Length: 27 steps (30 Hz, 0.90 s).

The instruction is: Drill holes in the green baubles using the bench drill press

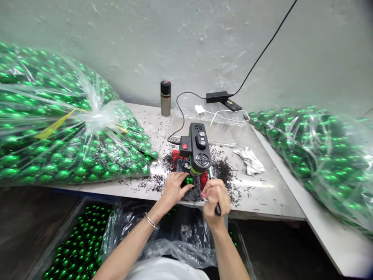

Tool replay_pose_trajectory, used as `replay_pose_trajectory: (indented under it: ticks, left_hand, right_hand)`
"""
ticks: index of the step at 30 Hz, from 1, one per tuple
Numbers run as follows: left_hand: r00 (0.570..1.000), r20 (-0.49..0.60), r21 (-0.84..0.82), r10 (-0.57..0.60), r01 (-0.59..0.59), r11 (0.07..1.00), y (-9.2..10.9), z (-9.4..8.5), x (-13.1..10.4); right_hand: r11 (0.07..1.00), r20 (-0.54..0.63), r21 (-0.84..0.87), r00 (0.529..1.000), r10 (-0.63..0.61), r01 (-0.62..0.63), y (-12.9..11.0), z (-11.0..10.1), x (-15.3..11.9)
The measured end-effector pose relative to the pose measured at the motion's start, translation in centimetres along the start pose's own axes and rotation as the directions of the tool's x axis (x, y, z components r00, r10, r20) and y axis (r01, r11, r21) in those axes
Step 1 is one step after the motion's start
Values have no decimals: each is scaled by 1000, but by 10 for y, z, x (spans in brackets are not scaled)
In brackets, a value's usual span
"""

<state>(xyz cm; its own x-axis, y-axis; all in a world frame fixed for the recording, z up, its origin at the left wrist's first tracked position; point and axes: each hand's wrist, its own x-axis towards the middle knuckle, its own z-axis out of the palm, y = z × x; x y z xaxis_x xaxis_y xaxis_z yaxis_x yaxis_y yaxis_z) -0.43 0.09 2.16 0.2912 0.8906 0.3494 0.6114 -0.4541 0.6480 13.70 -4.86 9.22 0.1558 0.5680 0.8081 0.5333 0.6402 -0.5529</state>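
– What to see at far left?
– Leaning over the table (262,198), a knotted clear bag (100,116) full of shiny green balls; below, more in a plastic-lined bin (65,229).
– And next?
– Near the wall, an upright bottle (166,103). In front, with the left hand (172,189), grasping a green ball (189,180) between fingers and thumb, just below the front end of a black lamp-like device (200,149).
– Further right?
– With the right hand (217,196), clenched around a black-ended lever (218,210). To both sides of the device, red patches and scattered small black pieces (223,171). Behind, a black adapter (217,97) and a white plug (200,110).
– Past that?
– On the table, crumpled white gloves (250,160), then another clear bag (346,155) of green balls.
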Motion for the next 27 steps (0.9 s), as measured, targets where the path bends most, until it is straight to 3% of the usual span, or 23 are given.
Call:
replay_pose_trajectory:
  ticks: [4, 14, 17, 23, 27]
  left_hand:
    - [994, -83, -7, 66, -67, 998, -7, 6, -3]
    - [992, -104, -29, 78, -81, 996, -9, 10, -4]
    - [991, -108, -29, 74, -78, 997, -9, 10, -5]
    - [994, -96, -59, 61, -67, 996, -10, 9, -3]
    - [996, -88, -84, 32, -40, 996, -9, 9, -1]
  right_hand:
    - [999, -28, 23, 999, -41, 42, 9, 4, -10]
    - [997, -127, -8, 989, -76, 76, 33, 20, -40]
    - [996, -130, 1, 987, -91, 92, 37, 21, -40]
    - [977, 16, -50, 978, -208, 209, 40, 15, -36]
    - [994, -28, -35, 994, -105, 104, 20, 6, -16]
